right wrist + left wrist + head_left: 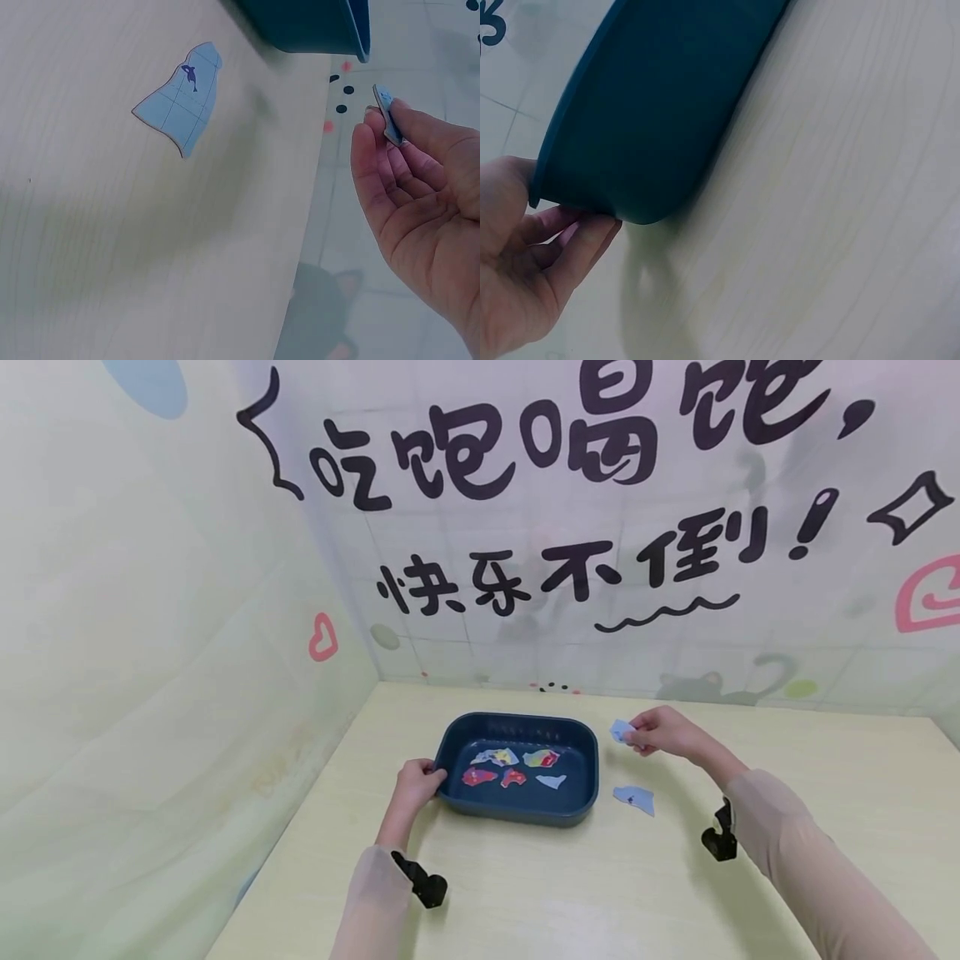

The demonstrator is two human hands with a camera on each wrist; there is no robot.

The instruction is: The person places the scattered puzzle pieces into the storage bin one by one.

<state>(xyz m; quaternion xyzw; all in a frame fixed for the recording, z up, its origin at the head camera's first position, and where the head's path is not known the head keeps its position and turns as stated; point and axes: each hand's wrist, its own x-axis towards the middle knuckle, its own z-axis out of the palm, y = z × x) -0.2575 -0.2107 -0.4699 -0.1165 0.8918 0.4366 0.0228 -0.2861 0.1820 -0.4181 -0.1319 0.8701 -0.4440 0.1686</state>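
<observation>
My left hand [417, 782] grips the left side of a dark blue tray [495, 812], thumb over the rim and fingers against the outer wall, as the left wrist view shows. Inside the tray lie several flat, irregular puzzle pieces: red ones [478, 776], a multicoloured one [542, 758] and a small light blue one [552, 782]. Between thumb and fingers, my right hand [663, 732] pinches a light blue puzzle piece [387, 114], held up just right of the tray. Below that hand, another light blue puzzle piece [180, 97] with a small dark animal figure lies on the table.
The pale wood-grain table [517, 893] reaches back to a printed cloth wall [465, 643] with large dark lettering. A second cloth wall [165, 652] closes off the left side. Black wrist cameras [429, 888] are strapped at both sleeves.
</observation>
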